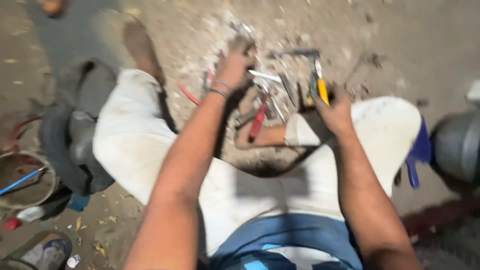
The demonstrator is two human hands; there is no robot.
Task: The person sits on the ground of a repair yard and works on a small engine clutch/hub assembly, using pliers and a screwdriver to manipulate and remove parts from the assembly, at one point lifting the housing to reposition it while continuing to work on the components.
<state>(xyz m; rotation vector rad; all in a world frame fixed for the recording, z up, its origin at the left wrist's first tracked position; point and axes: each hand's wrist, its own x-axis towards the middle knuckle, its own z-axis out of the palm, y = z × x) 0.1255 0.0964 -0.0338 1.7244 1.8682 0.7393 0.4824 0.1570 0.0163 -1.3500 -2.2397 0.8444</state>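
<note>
Down amid crowded tools (265, 95), left hand (234, 62) grip unclear; right hand (334, 111) clenches yellow-handled tool (322, 90).

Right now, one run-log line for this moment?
left hand: reaching into tool pile | right hand: gripping yellow-handled tool | red-handled pliers: on ground | view: blurred

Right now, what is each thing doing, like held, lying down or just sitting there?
left hand: reaching into the tool pile, grip blurred.
right hand: closed on the yellow-handled tool.
red-handled pliers: lying on the ground, untouched.
tyre: lying beside the left leg.
round basin: on the ground, blue stick inside.
</note>
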